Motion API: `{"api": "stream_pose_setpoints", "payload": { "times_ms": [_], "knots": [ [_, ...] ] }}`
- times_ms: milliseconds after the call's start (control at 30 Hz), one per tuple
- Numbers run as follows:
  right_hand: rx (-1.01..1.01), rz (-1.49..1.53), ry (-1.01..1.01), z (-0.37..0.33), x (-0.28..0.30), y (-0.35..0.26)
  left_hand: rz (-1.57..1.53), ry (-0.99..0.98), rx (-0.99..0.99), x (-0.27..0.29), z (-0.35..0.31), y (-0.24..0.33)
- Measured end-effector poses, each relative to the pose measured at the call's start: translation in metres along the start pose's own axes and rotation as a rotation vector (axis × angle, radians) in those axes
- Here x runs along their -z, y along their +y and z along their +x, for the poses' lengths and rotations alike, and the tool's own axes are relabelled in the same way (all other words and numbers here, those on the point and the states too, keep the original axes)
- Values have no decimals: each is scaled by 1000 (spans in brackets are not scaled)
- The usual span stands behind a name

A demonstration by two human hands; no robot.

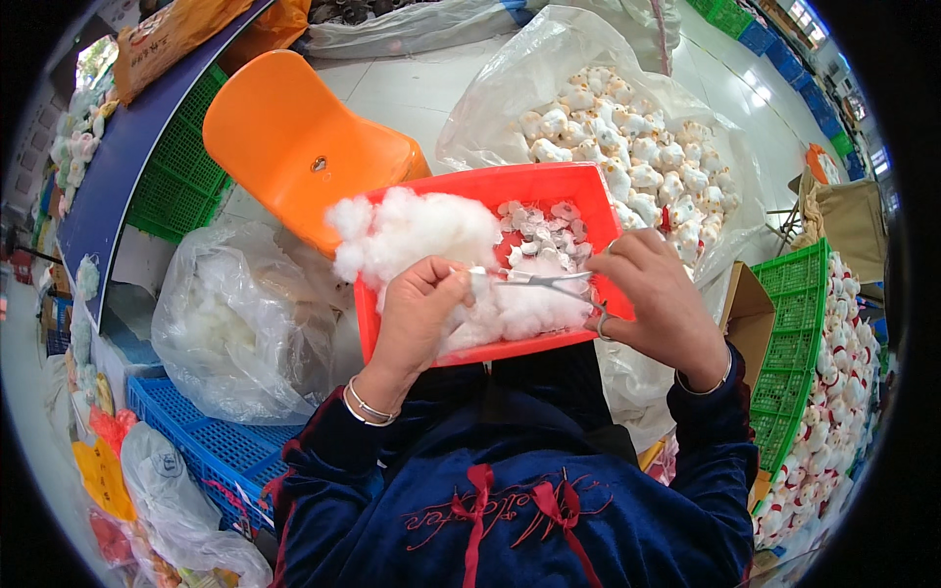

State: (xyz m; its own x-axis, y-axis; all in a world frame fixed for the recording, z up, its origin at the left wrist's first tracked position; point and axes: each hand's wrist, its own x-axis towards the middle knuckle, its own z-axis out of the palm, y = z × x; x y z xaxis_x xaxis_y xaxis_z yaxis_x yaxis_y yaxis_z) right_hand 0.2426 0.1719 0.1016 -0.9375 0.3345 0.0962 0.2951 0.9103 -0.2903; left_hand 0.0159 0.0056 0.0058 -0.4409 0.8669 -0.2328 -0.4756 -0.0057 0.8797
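My left hand (420,312) is closed in a pinch on a small white fabric piece (479,280) above a red plastic tray (534,345). My right hand (662,299) grips metal forceps (551,281) by their finger loops. The slim jaws point left and reach the white piece; whether they are inside it or only against it I cannot tell. White stuffing (421,230) heaps over the tray's left side and lies along its front. Several small flat white and grey pieces (544,233) are in the tray's back right part.
An orange chair (294,147) stands behind the tray, left. Beyond it on the right, a clear bag (490,113) holds many small white plush pieces (637,147). A bag of stuffing (240,318) rests by a blue crate (211,431). A green crate (796,343) stands right.
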Motion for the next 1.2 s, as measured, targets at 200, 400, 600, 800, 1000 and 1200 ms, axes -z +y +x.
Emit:
{"api": "stream_pose_setpoints", "payload": {
  "times_ms": [200,400,600,800,1000,1200],
  "knots": [
    [3,46,58,-1,-32,-1,-285,-24,106,-1,-3,0],
    [-10,44,52,-2,-47,0,-331,-56,122,-9,-7,-4],
    [-28,86,-42,-5,-31,-3,-47,4,-49,-15,-5,-5],
    [-27,181,-184,-4,-20,-6,225,-110,-72,1,4,-5],
    [-178,632,-304,-5,-36,-32,466,125,-480,-19,-7,-11],
    [-342,1001,-169,-2,-84,-63,155,270,-551,-33,4,-45]
  ]
}}
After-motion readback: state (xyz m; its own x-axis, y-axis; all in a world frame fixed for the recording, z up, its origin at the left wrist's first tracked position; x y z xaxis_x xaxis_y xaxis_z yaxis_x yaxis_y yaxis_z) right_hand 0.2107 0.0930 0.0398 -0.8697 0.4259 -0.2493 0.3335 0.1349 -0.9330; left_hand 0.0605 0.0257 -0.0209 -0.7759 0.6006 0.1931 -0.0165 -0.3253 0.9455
